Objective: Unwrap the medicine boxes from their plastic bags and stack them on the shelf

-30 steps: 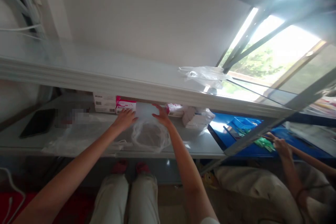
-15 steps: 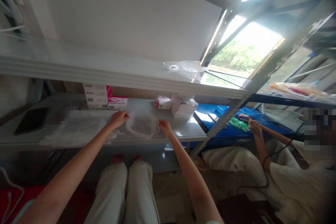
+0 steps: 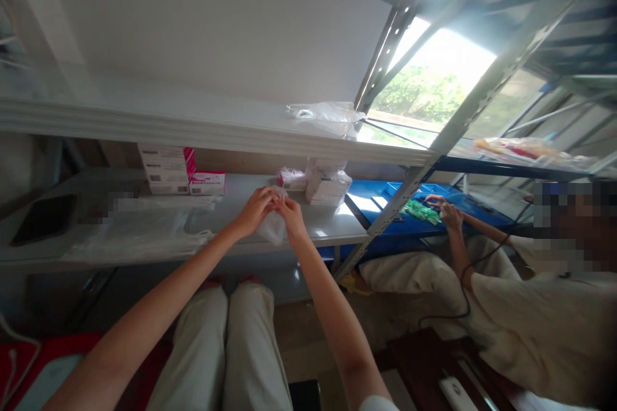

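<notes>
At the far left of both grips, a flat black item (image 3: 43,219) lies on the gray tabletop (image 3: 328,221). Next along, nearer the left grip, a layer of clear plastic bags (image 3: 144,228) is spread near the front edge; the number of bags cannot be determined. Behind this layer stands a white carton stack (image 3: 164,170) with a pink side face, and beside it, closer to the left grip, a low pink-and-white box (image 3: 207,183).

The left grip (image 3: 258,207) is narrow, its fingers pinched on the top of a clear plastic bag (image 3: 272,229). The right grip (image 3: 292,215) is likewise narrow, pinched on the same bag, the fingertips of both meeting. The bag hangs crumpled beneath and between the two grips; contact of its lower end with the tabletop cannot be confirmed.

Behind the right grip sits a small plastic-wrapped box (image 3: 292,178), pink and white. Just right of it are white wrapped boxes (image 3: 328,186). Above these, on the upper shelf (image 3: 168,127), lies a second clear bag (image 3: 325,114).

Well right of the right grip, past a slotted metal post (image 3: 393,202), a co-worker's hands (image 3: 448,213) are at a green bundle (image 3: 420,210) over a blue tabletop (image 3: 484,201).
</notes>
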`<move>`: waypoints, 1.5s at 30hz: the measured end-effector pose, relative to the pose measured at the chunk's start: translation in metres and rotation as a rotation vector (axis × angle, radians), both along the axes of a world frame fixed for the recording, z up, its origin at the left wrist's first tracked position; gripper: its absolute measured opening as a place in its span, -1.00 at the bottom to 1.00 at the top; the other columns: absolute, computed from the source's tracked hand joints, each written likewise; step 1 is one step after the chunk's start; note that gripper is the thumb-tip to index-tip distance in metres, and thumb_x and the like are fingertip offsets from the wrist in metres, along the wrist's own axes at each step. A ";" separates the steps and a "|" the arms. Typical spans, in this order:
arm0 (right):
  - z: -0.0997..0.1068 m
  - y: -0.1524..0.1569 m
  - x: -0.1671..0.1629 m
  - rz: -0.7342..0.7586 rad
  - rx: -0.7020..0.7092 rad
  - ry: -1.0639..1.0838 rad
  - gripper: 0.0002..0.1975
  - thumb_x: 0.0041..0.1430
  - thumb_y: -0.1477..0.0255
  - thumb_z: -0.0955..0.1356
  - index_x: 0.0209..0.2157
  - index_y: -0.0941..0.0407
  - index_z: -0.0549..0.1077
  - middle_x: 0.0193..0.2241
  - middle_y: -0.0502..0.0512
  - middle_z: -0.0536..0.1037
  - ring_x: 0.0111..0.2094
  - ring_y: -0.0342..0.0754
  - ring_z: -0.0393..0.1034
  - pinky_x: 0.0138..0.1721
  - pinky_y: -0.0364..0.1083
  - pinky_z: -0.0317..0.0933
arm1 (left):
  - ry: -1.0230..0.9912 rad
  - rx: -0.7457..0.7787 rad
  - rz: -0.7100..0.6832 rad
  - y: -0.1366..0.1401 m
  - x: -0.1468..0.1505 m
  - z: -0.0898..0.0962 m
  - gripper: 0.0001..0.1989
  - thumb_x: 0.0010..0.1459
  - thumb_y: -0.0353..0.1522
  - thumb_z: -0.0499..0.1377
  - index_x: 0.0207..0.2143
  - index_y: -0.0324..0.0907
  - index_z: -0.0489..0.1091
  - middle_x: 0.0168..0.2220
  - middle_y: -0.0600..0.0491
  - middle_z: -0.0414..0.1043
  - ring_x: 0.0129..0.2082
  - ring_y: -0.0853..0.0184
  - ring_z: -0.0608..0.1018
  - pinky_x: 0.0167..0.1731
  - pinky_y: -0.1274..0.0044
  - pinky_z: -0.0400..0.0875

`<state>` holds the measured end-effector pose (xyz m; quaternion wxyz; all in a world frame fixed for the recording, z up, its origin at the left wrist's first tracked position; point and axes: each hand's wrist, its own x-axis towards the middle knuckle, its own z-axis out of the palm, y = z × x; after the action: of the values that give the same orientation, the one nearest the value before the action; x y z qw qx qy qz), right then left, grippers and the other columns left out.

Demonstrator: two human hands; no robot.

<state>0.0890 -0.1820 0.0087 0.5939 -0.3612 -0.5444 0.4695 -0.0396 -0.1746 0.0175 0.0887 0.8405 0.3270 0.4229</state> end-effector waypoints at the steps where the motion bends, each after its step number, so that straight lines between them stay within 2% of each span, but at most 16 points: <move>1: 0.001 -0.002 0.004 0.011 -0.011 0.041 -0.62 -0.04 0.12 0.40 -0.30 0.13 0.51 -0.30 0.07 0.56 -0.21 -0.01 0.43 -0.17 -0.09 0.28 | -0.035 0.008 -0.029 -0.002 -0.001 -0.002 -0.74 0.27 -0.34 -0.04 -0.05 -0.17 0.31 0.01 -0.07 0.30 0.07 0.26 0.30 0.10 0.36 0.18; 4: -0.001 -0.006 0.020 0.046 -0.043 0.131 -0.58 -0.09 0.10 0.42 -0.28 0.13 0.52 -0.28 0.12 0.57 -0.22 0.02 0.46 -0.22 -0.06 0.32 | -0.174 0.015 0.014 -0.002 -0.016 -0.012 -0.65 0.28 -0.28 -0.07 0.09 -0.16 0.17 0.12 -0.11 0.20 0.16 0.24 0.22 0.16 0.32 0.09; 6: -0.006 -0.006 0.028 0.047 -0.069 0.184 -0.57 -0.12 0.10 0.44 -0.30 0.13 0.51 -0.27 0.13 0.57 -0.24 0.03 0.47 -0.25 -0.05 0.33 | -0.244 -0.073 0.062 0.004 -0.030 -0.025 -0.57 0.23 -0.19 0.02 0.10 -0.16 0.13 0.14 -0.12 0.17 0.16 0.21 0.23 0.15 0.31 0.11; 8: -0.012 -0.004 0.035 0.040 -0.088 0.233 -0.60 -0.12 0.11 0.44 -0.33 0.13 0.51 -0.24 0.13 0.57 -0.23 0.04 0.48 -0.25 -0.04 0.34 | -0.251 -0.283 0.011 0.013 -0.045 -0.042 -0.51 0.14 -0.11 0.09 0.05 -0.16 0.19 0.10 -0.12 0.23 0.08 0.19 0.32 0.06 0.33 0.23; 11: -0.020 -0.001 0.039 0.044 -0.102 0.292 -0.65 -0.11 0.15 0.44 -0.36 0.11 0.52 -0.17 0.13 0.56 -0.21 0.04 0.48 -0.23 -0.02 0.34 | -0.230 -0.635 -0.178 0.022 -0.059 -0.067 -0.50 0.04 -0.04 0.15 -0.06 -0.15 0.28 -0.06 -0.08 0.39 -0.12 0.21 0.48 -0.10 0.36 0.35; 13: -0.024 0.001 0.039 0.051 -0.114 0.313 -0.68 -0.10 0.17 0.44 -0.36 0.11 0.53 -0.17 0.13 0.56 -0.20 0.05 0.47 -0.21 -0.01 0.34 | -0.259 -0.730 -0.241 0.022 -0.061 -0.076 -0.48 -0.02 -0.03 0.20 -0.09 -0.16 0.31 -0.13 -0.06 0.45 -0.21 0.23 0.51 -0.15 0.37 0.36; 17: -0.030 0.005 0.038 0.066 -0.124 0.321 -0.71 -0.07 0.20 0.43 -0.35 0.11 0.53 -0.18 0.14 0.56 -0.17 0.07 0.47 -0.18 0.03 0.35 | -0.278 -0.663 -0.151 0.016 -0.053 -0.074 -0.53 -0.10 -0.08 0.28 -0.22 -0.20 0.39 -0.27 -0.03 0.49 -0.32 0.29 0.49 -0.26 0.46 0.35; 21: -0.033 0.006 0.038 0.068 -0.116 0.323 -0.72 -0.05 0.21 0.42 -0.34 0.12 0.52 -0.13 0.14 0.54 -0.18 0.07 0.47 -0.19 0.03 0.36 | -0.274 -0.588 -0.062 0.016 -0.045 -0.065 -0.61 -0.05 -0.06 0.23 -0.37 -0.22 0.45 -0.37 0.00 0.50 -0.37 0.30 0.48 -0.35 0.51 0.32; 28: -0.038 0.004 0.039 0.012 -0.138 0.299 -0.72 -0.05 0.22 0.41 -0.36 0.13 0.51 -0.09 0.16 0.51 -0.19 0.06 0.47 -0.27 0.00 0.38 | -0.290 -0.554 -0.064 0.017 -0.055 -0.056 -0.65 0.01 -0.08 0.19 -0.47 -0.20 0.49 -0.45 0.00 0.55 -0.39 0.26 0.54 -0.30 0.49 0.36; 30: -0.037 0.004 0.040 -0.011 -0.159 0.259 -0.70 -0.06 0.19 0.40 -0.36 0.13 0.51 -0.10 0.15 0.52 -0.21 0.06 0.47 -0.31 -0.02 0.39 | -0.268 -0.530 -0.022 0.015 -0.065 -0.050 -0.67 0.03 -0.10 0.18 -0.47 -0.19 0.51 -0.46 0.00 0.56 -0.39 0.25 0.55 -0.29 0.48 0.38; 33: -0.030 0.003 0.048 -0.054 -0.173 0.174 -0.65 -0.08 0.14 0.40 -0.33 0.11 0.52 -0.16 0.12 0.55 -0.25 0.05 0.48 -0.36 -0.03 0.38 | -0.261 -0.453 0.086 0.013 -0.084 -0.039 -0.67 0.04 -0.10 0.18 -0.47 -0.17 0.53 -0.46 0.00 0.57 -0.40 0.23 0.56 -0.30 0.47 0.39; 38: -0.011 0.001 0.075 -0.044 -0.177 0.024 -0.57 -0.10 0.09 0.43 -0.26 0.10 0.54 -0.50 0.04 0.56 -0.51 -0.05 0.44 -0.42 -0.07 0.34 | -0.310 -0.315 0.177 0.014 -0.113 -0.014 -0.70 -0.01 -0.12 0.24 -0.43 -0.18 0.56 -0.39 -0.03 0.59 -0.35 0.21 0.58 -0.25 0.44 0.42; 42: -0.001 0.002 0.094 -0.050 -0.128 0.023 -0.58 -0.14 0.14 0.46 -0.24 0.08 0.52 -0.55 -0.02 0.52 -0.57 -0.12 0.39 -0.44 -0.10 0.34 | -0.463 -0.275 0.205 0.011 -0.118 0.004 -0.70 -0.07 -0.12 0.28 -0.46 -0.18 0.53 -0.38 -0.03 0.57 -0.34 0.24 0.57 -0.29 0.47 0.45; 45: 0.006 0.002 0.101 -0.059 -0.109 0.027 -0.55 -0.15 0.20 0.48 -0.17 0.04 0.48 -0.54 -0.07 0.51 -0.57 -0.15 0.40 -0.44 -0.13 0.35 | -0.579 -0.274 0.203 0.008 -0.115 0.011 -0.72 -0.09 -0.14 0.29 -0.45 -0.17 0.48 -0.38 0.00 0.54 -0.36 0.29 0.55 -0.32 0.50 0.46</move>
<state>0.1903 -0.1800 0.0142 0.5943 -0.4024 -0.4991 0.4855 -0.1542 -0.1668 0.0285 0.2476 0.6290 0.4240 0.6027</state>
